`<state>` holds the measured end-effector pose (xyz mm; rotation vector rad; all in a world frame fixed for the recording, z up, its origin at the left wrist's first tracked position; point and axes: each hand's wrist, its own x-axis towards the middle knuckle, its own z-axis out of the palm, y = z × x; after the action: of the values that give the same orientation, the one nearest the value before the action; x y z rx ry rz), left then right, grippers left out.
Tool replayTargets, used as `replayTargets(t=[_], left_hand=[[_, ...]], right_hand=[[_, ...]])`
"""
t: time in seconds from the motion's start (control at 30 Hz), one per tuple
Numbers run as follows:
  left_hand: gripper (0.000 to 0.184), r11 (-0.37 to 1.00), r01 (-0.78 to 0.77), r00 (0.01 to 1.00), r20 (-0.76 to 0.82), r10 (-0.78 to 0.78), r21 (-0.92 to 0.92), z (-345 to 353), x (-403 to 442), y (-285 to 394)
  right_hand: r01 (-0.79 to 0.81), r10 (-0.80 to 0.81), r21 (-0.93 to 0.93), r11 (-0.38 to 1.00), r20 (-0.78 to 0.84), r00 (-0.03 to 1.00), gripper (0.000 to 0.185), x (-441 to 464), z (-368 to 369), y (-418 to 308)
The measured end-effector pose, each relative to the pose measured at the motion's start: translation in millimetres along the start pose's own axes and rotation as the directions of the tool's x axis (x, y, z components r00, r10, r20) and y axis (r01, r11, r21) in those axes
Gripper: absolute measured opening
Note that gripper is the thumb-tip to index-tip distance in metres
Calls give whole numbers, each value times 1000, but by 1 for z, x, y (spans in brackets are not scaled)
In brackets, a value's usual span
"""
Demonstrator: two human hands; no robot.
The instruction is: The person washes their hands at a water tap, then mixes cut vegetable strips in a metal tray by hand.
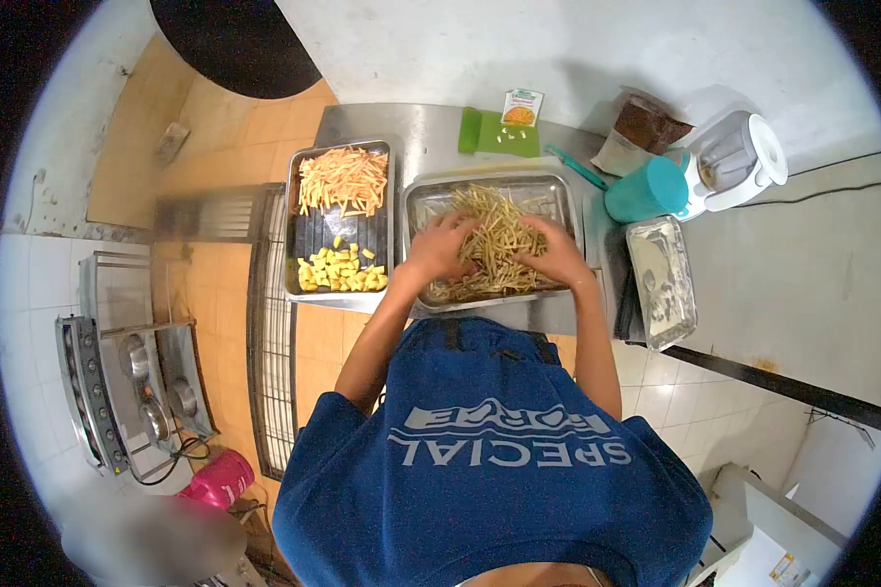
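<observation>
A metal tray (576, 207) holds a heap of thin greenish-brown strips (499, 235). On the heap's left side rests my left hand (444, 247), its fingers spread among the strips. My right hand (555, 252) touches the heap from the right, fingers apart and partly sunk in it. To the left, a second tray (340, 227) carries pale orange sticks (345, 180) at the back and yellow chunks (343, 270) at the front.
Behind the trays lie a green sheet (499, 137) and a small packet (522, 108). At the right are a teal container (648, 190), a blender (744, 161), a brown bag (641, 132) and a whitish-coated tray (662, 279). A stove (93, 391) stands far left.
</observation>
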<state>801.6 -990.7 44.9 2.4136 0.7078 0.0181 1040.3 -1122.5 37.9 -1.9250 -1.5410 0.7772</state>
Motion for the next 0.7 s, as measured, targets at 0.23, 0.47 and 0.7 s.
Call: replayTargets(t=[0.23,0.47,0.7], left_hand=[[75,982,96,987,-112,-115,-164,66,18,-18],[60,869,-246,961,-228,159,-431,11,13,-10],[84,991,114,976,-176,-126,-74,26,18,-19]], right_hand=[[52,-53,-149,987,-6,999,72,12,68,-3],[26,-62,322,947,104,993,71,3,-7,-39],[93,-92,-215,972,18,996,92,34,34,-1]])
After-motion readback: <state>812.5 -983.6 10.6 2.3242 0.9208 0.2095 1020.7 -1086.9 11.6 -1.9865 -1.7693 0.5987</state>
